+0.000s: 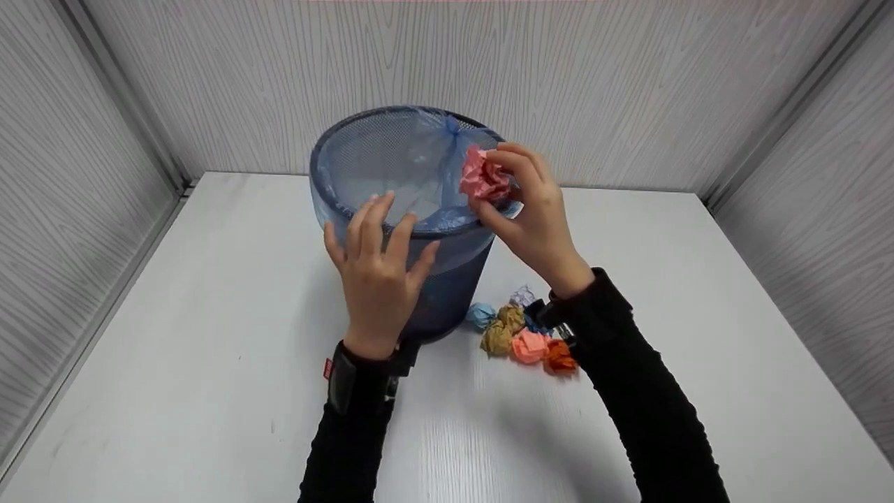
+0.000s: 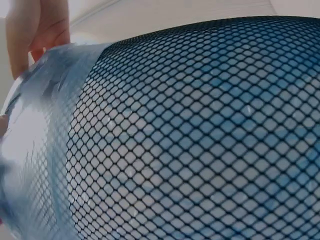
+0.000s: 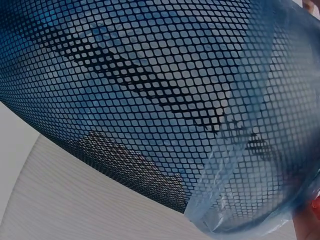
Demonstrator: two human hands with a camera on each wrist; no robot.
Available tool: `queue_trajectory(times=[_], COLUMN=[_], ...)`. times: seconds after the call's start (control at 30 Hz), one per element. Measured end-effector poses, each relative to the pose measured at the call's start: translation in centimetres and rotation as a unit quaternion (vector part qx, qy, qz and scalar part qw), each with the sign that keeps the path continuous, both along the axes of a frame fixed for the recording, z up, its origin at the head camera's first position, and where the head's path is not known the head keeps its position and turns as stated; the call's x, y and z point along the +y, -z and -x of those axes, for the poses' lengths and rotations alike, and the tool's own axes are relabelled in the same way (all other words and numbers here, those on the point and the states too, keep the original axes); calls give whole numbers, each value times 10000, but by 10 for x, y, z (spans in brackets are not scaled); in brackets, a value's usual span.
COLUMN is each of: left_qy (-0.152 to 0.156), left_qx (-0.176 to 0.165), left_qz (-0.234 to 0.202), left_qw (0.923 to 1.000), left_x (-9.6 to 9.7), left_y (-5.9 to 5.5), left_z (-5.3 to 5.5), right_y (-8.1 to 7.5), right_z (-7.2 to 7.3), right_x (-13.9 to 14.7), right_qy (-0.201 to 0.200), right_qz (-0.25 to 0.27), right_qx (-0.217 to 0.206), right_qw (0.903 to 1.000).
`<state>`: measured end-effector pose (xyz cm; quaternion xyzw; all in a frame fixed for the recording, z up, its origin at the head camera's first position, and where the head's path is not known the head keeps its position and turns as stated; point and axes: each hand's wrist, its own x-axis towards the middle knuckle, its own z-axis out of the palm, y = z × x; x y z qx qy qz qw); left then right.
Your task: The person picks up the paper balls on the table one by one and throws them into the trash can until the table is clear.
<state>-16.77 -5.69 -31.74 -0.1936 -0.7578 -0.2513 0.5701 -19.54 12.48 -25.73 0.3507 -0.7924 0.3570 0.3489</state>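
Observation:
A dark mesh wastebasket (image 1: 447, 307) stands on the table, lined with a translucent blue plastic bag (image 1: 447, 223) folded over its rim. Between thumb and fingers, my right hand (image 1: 541, 216) pinches a crumpled pink paper ball (image 1: 482, 175) at the basket's right rim. The left hand (image 1: 377, 279) is at the front rim with its fingers spread, holding nothing; whether it touches the bag I cannot tell. Mesh (image 2: 190, 125) and bag fold (image 2: 30, 140) fill the left wrist view. The right wrist view also shows mostly mesh (image 3: 140, 85), with red paper (image 3: 316, 207) at its right edge.
Right of the basket's base lie several crumpled paper balls: light blue (image 1: 481, 315), tan (image 1: 497, 338), coral (image 1: 530, 346), orange (image 1: 560, 358) and pale lavender (image 1: 522, 296). A dark blue one is partly hidden by the right wrist strap. Wood-grain panels (image 1: 628, 91) enclose the white table (image 1: 237, 279).

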Motion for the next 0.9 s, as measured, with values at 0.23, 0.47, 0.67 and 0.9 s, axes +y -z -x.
queue_trajectory(times=[0.23, 0.47, 0.67, 0.9], left_qy=[617, 689, 686, 586], left_qx=[-163, -166, -254, -233], left_qz=[-297, -488, -549, -572], left_qw=[9975, 9963, 9958, 9964], left_x=[-6, -5, -3, 0], left_y=[1, 1, -2, -3], left_z=[-3, -10, -12, -14], right_y=[0, 0, -1, 3], right_z=[-2, -6, -9, -14], right_x=[-4, -5, -4, 1], right_qy=[89, 138, 118, 4], right_qz=[-113, -307, -246, -56], right_qx=[6, 183, 95, 278], right_qw=[9999, 9993, 9996, 9996])
